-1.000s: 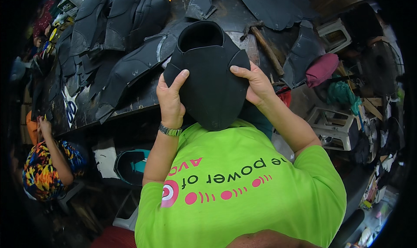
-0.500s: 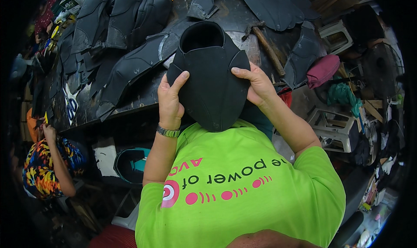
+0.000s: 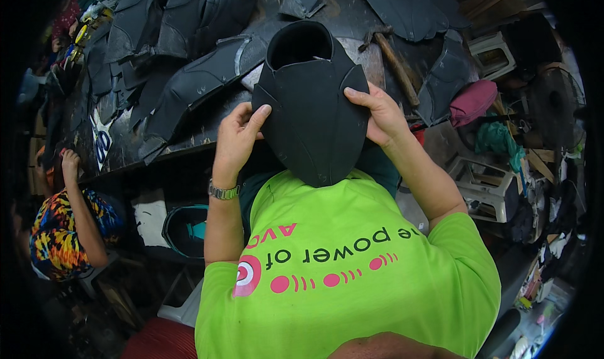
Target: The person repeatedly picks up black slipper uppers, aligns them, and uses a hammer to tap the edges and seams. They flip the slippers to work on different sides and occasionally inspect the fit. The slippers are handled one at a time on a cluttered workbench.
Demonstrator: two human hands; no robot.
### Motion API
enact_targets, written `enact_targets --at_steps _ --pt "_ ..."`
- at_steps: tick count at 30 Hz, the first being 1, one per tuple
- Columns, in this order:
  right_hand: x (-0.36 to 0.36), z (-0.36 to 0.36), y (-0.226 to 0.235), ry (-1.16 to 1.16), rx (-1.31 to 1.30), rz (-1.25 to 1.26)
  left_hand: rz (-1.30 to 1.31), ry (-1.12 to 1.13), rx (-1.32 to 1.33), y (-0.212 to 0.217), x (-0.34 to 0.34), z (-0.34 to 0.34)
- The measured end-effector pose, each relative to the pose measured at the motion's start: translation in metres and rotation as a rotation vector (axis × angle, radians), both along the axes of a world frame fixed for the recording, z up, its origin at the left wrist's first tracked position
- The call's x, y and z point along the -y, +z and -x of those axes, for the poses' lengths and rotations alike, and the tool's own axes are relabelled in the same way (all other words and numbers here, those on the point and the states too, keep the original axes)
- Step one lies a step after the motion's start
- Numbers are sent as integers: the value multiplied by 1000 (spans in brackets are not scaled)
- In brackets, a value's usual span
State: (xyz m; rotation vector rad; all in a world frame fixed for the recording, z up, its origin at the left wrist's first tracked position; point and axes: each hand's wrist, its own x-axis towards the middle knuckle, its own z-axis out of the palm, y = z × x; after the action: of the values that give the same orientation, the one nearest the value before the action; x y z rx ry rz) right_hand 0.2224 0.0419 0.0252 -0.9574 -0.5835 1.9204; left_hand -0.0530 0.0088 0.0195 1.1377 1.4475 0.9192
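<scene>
A black boot upper point(image 3: 314, 117) is held up in front of my chest, its round collar opening at the far end and its rounded toe toward me. At its left edge my left hand point(image 3: 237, 134) grips with the thumb on top; the fingers are partly hidden behind it. My right hand point(image 3: 385, 118) pinches the right edge, thumb on the front face and fingers underneath. Beyond it, more black uppers point(image 3: 195, 85) lie on the dark worktable point(image 3: 251, 19). A hammer point(image 3: 396, 68) with a wooden handle rests on the table to the right of the held piece.
Scissors point(image 3: 101, 139) lie near the table's left edge. Several black uppers point(image 3: 182, 19) are piled at the back left. White plastic stools point(image 3: 481, 186) and a maroon cloth bundle point(image 3: 472, 103) are at the right. Another person point(image 3: 66, 233) in a bright patterned shirt sits at the left.
The boot upper has shifted slightly to the right and away from me. My left hand has moved a little left, its thumb now nearer the edge. My right hand keeps its hold.
</scene>
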Motion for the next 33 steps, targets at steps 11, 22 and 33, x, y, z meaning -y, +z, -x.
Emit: enact_targets --at_steps 11,22,33 --pt "-3 4 8 29 97 -42 -584 -269 -346 61 -46 0" --pt "-14 -18 15 -23 103 -129 -514 -297 -423 47 -74 -23" --pt "-33 -40 -3 -35 17 -22 -649 -331 -609 38 -100 -44"
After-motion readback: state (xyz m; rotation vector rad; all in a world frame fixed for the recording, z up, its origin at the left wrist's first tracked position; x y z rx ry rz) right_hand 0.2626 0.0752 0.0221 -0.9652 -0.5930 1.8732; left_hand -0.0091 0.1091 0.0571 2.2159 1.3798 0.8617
